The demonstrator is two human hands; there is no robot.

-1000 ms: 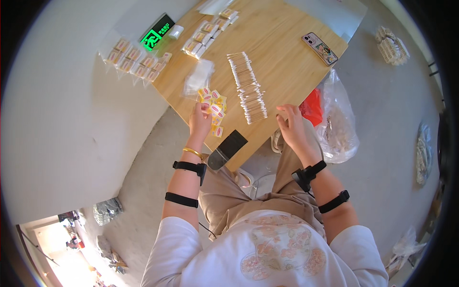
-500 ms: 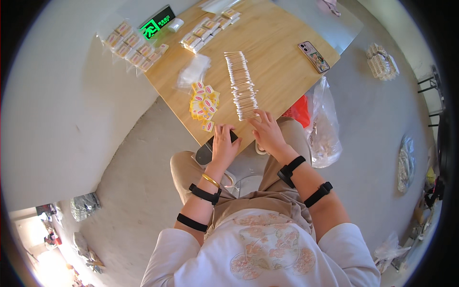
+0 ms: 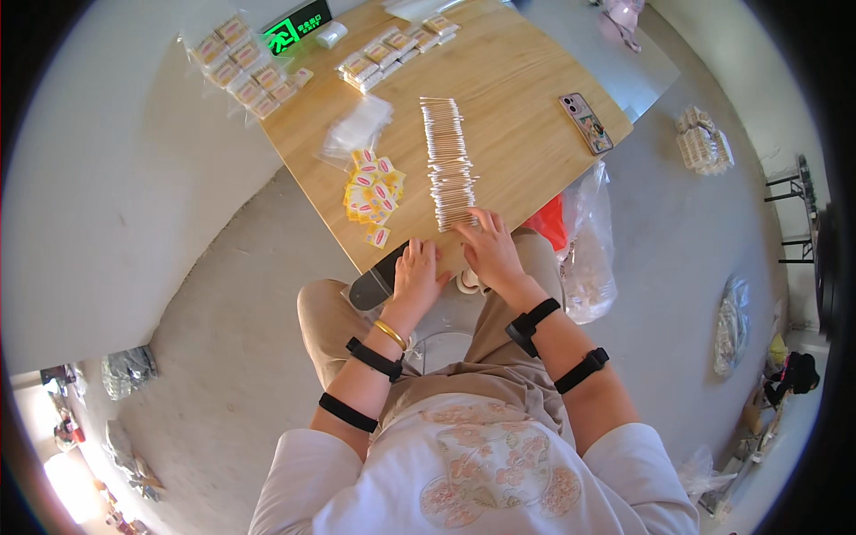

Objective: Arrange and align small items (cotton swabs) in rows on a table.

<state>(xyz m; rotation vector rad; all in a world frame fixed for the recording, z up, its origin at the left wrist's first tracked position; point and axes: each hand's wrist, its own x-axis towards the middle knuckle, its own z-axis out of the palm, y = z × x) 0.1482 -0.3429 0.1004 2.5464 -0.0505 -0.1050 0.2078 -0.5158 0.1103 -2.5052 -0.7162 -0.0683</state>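
Note:
A long row of cotton swabs [image 3: 448, 147] lies on the wooden table [image 3: 517, 98], running away from me. At its near end rest the fingertips of my right hand [image 3: 492, 253], fingers apart and nothing gripped. My left hand [image 3: 417, 275] lies at the table's near edge beside a dark flat object [image 3: 373, 283], its fingers stretched out and empty. Left of the swabs is a heap of yellow and white cards [image 3: 373, 192], with one loose card [image 3: 377, 236] closest to me. Just beyond the heap sit flat clear plastic bags [image 3: 358, 127].
Packed swab bundles [image 3: 392, 53] stand at the far side. More bagged packs [image 3: 241, 62] are by the wall, near a green lit sign [image 3: 297, 27]. A phone [image 3: 586, 123] lies at the right edge. Red and clear plastic bags [image 3: 588, 250] hang beside the table's right side.
My view has shifted slightly. My right fingers have moved a little left, onto the near end of the swab row. My left hand stays by the table edge.

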